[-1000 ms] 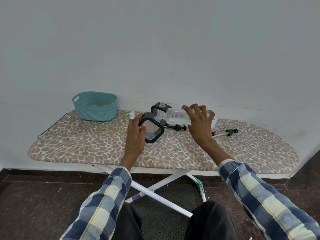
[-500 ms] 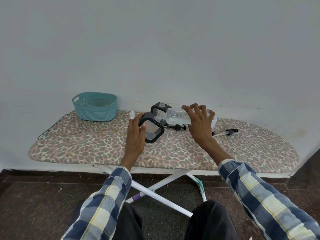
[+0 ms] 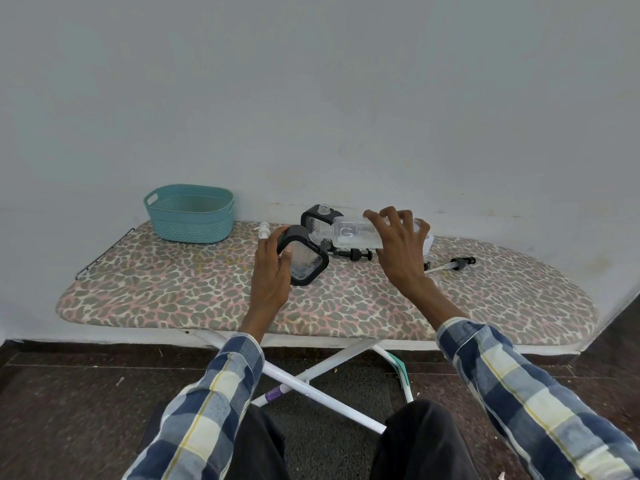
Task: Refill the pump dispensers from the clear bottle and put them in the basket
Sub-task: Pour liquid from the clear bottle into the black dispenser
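Near the frame's centre our left hand point(image 3: 272, 263) grips a tilted dispenser point(image 3: 304, 259) so its mouth meets the clear bottle point(image 3: 349, 233), which our right hand point(image 3: 398, 252) clasps sideways to pour, while the basket point(image 3: 189, 213) waits upper left.

We note soft, even, dim light, faint shadows, no glare; wide-angle bending at the edges; focus sharp throughout.
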